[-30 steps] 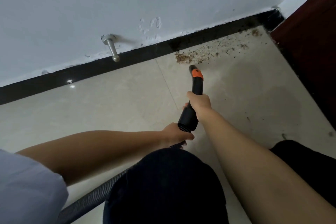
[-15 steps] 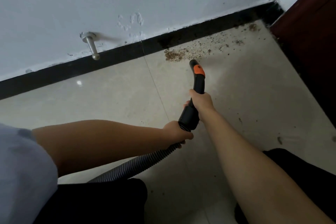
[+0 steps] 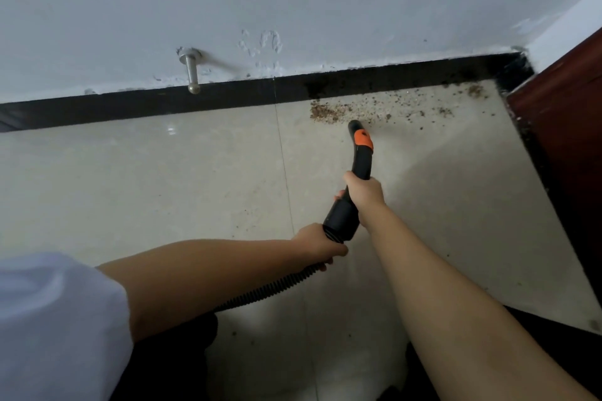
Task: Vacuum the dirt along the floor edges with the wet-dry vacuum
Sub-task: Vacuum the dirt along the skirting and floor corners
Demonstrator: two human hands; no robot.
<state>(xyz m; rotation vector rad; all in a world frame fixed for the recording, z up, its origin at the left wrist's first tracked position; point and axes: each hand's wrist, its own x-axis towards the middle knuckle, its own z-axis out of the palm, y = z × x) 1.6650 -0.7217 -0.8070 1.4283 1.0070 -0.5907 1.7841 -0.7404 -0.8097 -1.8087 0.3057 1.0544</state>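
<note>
With the right hand (image 3: 365, 192) wrapped around the black orange-collared vacuum wand (image 3: 358, 159) and the left hand (image 3: 317, 246) gripping the ribbed grey hose (image 3: 270, 286), the wand's long axis points at the brown dirt strip (image 3: 374, 109) just beyond its tip, along the black skirting (image 3: 228, 98).

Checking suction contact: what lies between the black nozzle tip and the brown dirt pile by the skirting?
Head view: only a short strip of bare beige floor tile separates the black nozzle tip from the brown dirt pile.
</note>
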